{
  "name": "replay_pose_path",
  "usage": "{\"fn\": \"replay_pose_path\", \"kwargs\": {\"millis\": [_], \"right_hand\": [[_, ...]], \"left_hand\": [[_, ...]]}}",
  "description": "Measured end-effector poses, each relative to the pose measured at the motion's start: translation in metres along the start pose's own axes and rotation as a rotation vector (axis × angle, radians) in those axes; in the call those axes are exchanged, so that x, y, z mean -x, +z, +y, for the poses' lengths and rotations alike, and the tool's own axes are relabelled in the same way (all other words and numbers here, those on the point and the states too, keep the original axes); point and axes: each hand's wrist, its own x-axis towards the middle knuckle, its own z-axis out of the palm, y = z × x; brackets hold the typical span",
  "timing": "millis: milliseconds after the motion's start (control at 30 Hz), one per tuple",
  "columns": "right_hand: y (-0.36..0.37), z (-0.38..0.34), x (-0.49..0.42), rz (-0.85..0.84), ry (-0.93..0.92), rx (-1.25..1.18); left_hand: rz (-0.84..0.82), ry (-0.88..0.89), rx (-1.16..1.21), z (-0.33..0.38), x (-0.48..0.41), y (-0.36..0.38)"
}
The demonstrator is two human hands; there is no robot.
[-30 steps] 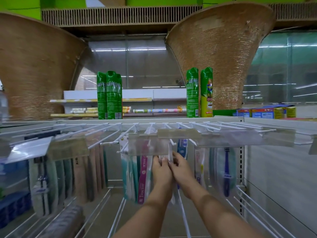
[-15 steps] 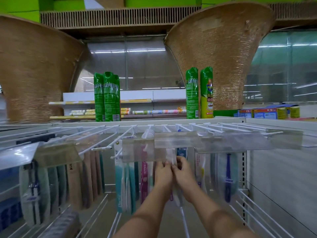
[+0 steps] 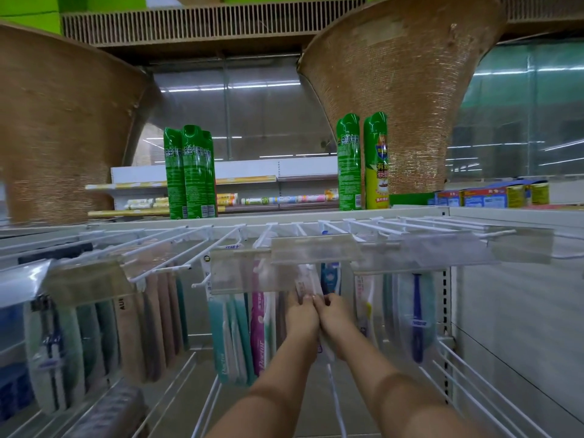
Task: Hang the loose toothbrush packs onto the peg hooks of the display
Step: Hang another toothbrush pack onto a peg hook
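Both hands stay pressed side by side, as a second ago, at the middle of the display's (image 3: 505, 311) top row. The left hand (image 3: 301, 317) and right hand (image 3: 336, 320) each keep a pinching grip clamped on the pale toothbrush pack (image 3: 308, 279), its top just under a clear label holder (image 3: 316, 248), below the peg hooks (image 3: 177, 260).

The long clear-fronted toothbrush pack (image 3: 308, 287) you hold is glossy plastic. Your thin white peg hooks (image 3: 225, 248) look like smooth coated metal wire, and their transparent label holders (image 3: 316, 251) are shiny plastic. The tall green spray cans (image 3: 189, 172) gleam, while the brown flared columns (image 3: 410, 90) look rough and woven.
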Motion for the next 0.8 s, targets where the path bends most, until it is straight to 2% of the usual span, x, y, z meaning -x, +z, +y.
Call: {"fn": "replay_pose_path", "kwargs": {"millis": [100, 200, 267, 333, 400, 500, 667, 800], "right_hand": [[-0.002, 0.012, 0.013, 0.061, -0.035, 0.057], [-0.012, 0.016, 0.031, 0.392, -0.200, 0.071], [-0.022, 0.014, 0.035, 0.626, -0.257, 0.017], [-0.033, 0.011, 0.031, 0.730, -0.259, -0.068], [-0.046, 0.010, 0.025, 0.728, -0.231, -0.082], [-0.061, 0.006, 0.018, 0.629, -0.193, 0.011], [-0.067, 0.007, 0.003, 0.423, -0.099, 0.026], [-0.066, 0.009, 0.003, 0.275, -0.021, -0.081]], "left_hand": [[0.024, 0.029, 0.038, -0.015, 0.008, 0.001], [0.062, 0.097, 0.036, -0.034, 0.014, 0.008], [0.167, 0.133, 0.010, -0.042, 0.018, 0.016], [0.290, 0.164, -0.030, -0.040, 0.021, 0.022], [0.276, 0.214, -0.033, -0.036, 0.022, 0.029], [0.114, 0.305, -0.065, -0.030, 0.019, 0.043], [-0.209, 0.199, -0.007, -0.006, 0.014, 0.057], [-0.314, 0.075, 0.045, -0.002, 0.006, 0.060]]}}
